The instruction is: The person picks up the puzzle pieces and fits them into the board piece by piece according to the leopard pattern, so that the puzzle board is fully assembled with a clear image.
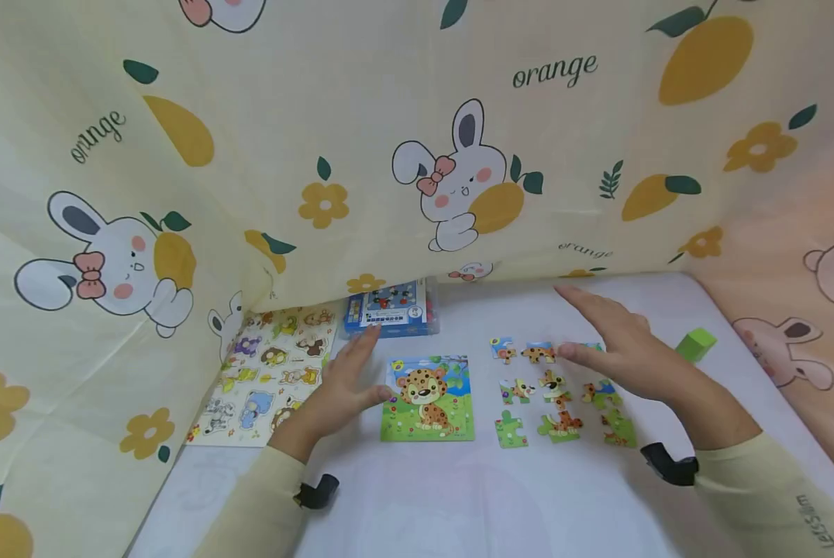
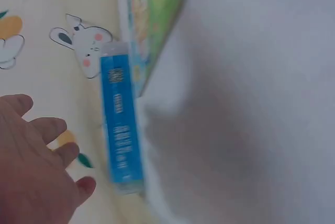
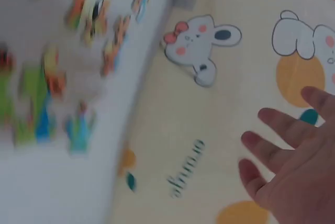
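A rabbit-print cloth (image 1: pixel 361 101) hung behind the white table (image 1: pixel 403 496), over which the left hand (image 1: pixel 339 397) and right hand (image 1: pixel 629 349) were spread, fingers apart. The leopard picture (image 1: pixel 427 399) lay at the left hand's 3 o'clock, the puzzle pieces (image 1: pixel 561 425) at the right hand's 8 o'clock. Around these sat a green block (image 1: pixel 696 345) at the right hand's 3 o'clock and a blue box (image 1: pixel 403 306) at the left's 1 o'clock.

Leopard pic (image 1: pixel 427 399) flat; puzzle pcs (image 1: pixel 553 384) loose, rough rows, to R.

The white table (image 1: pixel 431 496) has a flat blue plastic box (image 1: pixel 398 307) at eleven o'clock, a cream animal-picture sheet (image 1: pixel 270 372) at nine, a green oblong block (image 1: pixel 696 344) at two.
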Motion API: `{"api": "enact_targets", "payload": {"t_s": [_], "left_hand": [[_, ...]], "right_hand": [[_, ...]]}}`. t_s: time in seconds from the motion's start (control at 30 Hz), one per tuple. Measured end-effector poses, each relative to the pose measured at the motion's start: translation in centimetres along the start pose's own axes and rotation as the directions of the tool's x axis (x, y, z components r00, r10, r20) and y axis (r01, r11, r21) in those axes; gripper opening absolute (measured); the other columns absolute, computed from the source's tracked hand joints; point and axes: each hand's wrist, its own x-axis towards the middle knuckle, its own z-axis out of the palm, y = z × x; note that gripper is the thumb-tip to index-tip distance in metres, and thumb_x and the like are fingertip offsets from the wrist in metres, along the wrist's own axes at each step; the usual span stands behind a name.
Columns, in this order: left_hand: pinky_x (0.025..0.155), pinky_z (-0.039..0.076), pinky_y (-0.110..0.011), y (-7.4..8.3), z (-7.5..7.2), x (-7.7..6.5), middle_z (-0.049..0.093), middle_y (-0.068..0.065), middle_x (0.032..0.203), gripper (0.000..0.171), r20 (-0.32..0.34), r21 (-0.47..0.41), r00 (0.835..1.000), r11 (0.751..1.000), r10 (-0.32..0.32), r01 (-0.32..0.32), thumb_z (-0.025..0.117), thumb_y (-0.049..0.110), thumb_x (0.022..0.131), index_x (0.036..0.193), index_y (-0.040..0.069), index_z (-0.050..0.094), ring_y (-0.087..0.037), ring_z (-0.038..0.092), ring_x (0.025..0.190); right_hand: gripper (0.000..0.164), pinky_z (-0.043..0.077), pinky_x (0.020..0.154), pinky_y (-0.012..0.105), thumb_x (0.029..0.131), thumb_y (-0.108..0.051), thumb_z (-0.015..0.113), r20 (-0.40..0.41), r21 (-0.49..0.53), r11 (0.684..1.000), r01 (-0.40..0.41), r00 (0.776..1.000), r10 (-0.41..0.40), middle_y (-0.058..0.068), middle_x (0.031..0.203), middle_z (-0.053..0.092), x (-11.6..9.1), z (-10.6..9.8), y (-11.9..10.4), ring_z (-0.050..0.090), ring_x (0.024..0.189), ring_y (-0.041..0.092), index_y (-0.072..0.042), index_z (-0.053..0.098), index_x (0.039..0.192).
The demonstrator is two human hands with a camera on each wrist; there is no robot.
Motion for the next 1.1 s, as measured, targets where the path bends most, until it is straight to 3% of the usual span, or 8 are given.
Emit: {"api": "enact_targets", "payload": {"t_s": [0.1,0.23,0.37,0.47,0.53,0.7,0.93,1.1], "left_hand": [[0.12,-0.002,-0.081,-1.1,1.5,0.0,0.011,-0.009,0.182,0.122,0.025,-0.09,0.999,0.995,-0.028,0.03,0.055,0.09,0.09,0.178,0.02,0.009,-0.042,0.006,0.164],[0.123,-0.002,-0.075,-2.4,3.4,0.4,0.008,-0.008,0.181,0.121,0.07,-0.12,0.993,0.988,-0.09,0.098,0.074,0.071,0.092,0.177,0.015,0.008,-0.036,0.004,0.165],[0.128,0.001,-0.065,-3.2,4.7,0.6,0.0,0.002,0.181,0.141,0.108,0.005,0.979,0.985,-0.172,0.173,0.09,0.069,0.076,0.177,0.016,0.006,-0.025,-0.003,0.166],[0.129,0.002,-0.06,-3.4,4.9,0.6,0.0,0.003,0.181,0.155,0.133,0.102,0.974,0.98,-0.184,0.171,0.096,0.074,0.062,0.177,0.015,0.011,-0.023,-0.006,0.165],[0.129,0.003,-0.059,-3.5,5.0,0.5,0.002,0.003,0.182,0.157,0.146,0.144,0.974,0.978,-0.174,0.153,0.098,0.074,0.058,0.176,0.014,0.015,-0.024,-0.006,0.165],[0.128,0.005,-0.062,-3.4,5.4,0.6,0.007,0.0,0.182,0.153,0.143,0.211,0.982,0.973,-0.124,0.092,0.095,0.078,0.059,0.175,0.011,0.021,-0.026,-0.001,0.166],[0.127,0.001,-0.066,-2.7,6.0,0.7,0.007,-0.002,0.182,0.154,0.131,0.229,0.989,0.973,-0.069,0.038,0.091,0.084,0.059,0.175,0.011,0.02,-0.027,0.001,0.166],[0.127,0.001,-0.066,-2.9,6.1,0.9,0.007,-0.003,0.182,0.154,0.129,0.234,0.989,0.971,-0.071,0.039,0.09,0.085,0.059,0.175,0.01,0.02,-0.026,0.001,0.166]], "right_hand": [[0.081,0.012,0.111,0.089,0.11,-0.041,0.063,-0.039,0.171,0.985,0.039,0.999,-0.033,0.023,0.174,0.029,0.6,1.7,0.6,0.023,0.155,0.056,-0.015,0.023,0.176],[0.074,0.021,0.115,0.082,0.112,-0.036,0.059,-0.079,0.349,0.936,0.052,0.997,-0.025,0.023,0.172,0.034,1.6,3.9,1.1,0.028,0.154,0.053,-0.016,0.024,0.175],[0.074,0.026,0.117,0.074,0.112,-0.032,0.061,-0.089,0.415,0.91,0.012,0.996,0.027,0.021,0.168,0.04,2.8,6.0,1.6,0.035,0.152,0.048,-0.016,0.025,0.174],[0.08,0.029,0.118,0.072,0.109,-0.034,0.068,-0.07,0.439,0.897,-0.053,0.993,0.093,0.022,0.167,0.041,3.7,7.6,2.3,0.036,0.152,0.047,-0.015,0.026,0.174],[0.086,0.031,0.118,0.072,0.106,-0.039,0.073,-0.045,0.442,0.889,-0.119,0.987,0.154,0.02,0.166,0.042,4.1,8.6,2.9,0.035,0.153,0.046,-0.016,0.027,0.174],[0.093,0.033,0.118,0.073,0.1,-0.049,0.08,0.004,0.39,0.887,-0.249,0.963,0.269,0.018,0.168,0.042,4.3,11.1,5.0,0.033,0.154,0.045,-0.014,0.032,0.172],[0.083,0.031,0.116,0.072,0.1,-0.049,0.08,-0.039,0.192,0.954,-0.228,0.97,0.24,0.02,0.165,0.039,4.8,13.0,6.6,0.03,0.149,0.045,-0.011,0.047,0.166],[0.065,0.036,0.11,0.072,0.103,-0.039,0.08,-0.073,0.111,0.97,-0.218,0.971,0.227,0.025,0.159,0.04,5.4,13.6,6.2,0.033,0.143,0.05,-0.006,0.06,0.155]]}}
